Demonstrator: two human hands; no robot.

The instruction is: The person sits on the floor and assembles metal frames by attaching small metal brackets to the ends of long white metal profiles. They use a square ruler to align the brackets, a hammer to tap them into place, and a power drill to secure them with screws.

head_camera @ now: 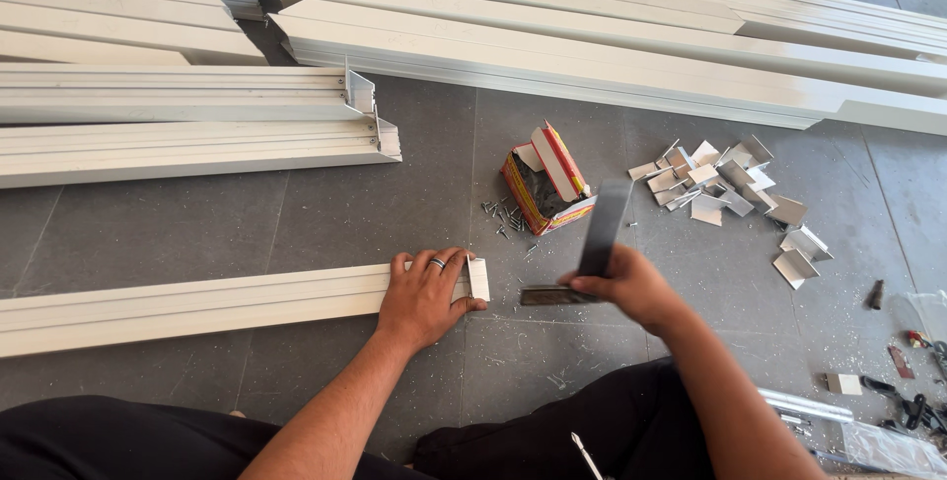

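Note:
My left hand [426, 295], with a ring on one finger, presses flat on the end of a long white aluminium profile [197, 304] lying on the grey tiled floor. Its fingers reach the profile's cut end. My right hand [631, 288] grips a dark metal L-shaped square [592, 248]; one arm points up and is blurred, the other lies near the floor just right of the profile's end.
An open red and yellow cardboard box [545, 182] sits beyond the hands, with several small screws [505, 216] spilled beside it. A heap of small aluminium corner brackets [730, 189] lies to the right. More white profiles [592, 41] are stacked at the back and left. Small tools [912, 381] lie far right.

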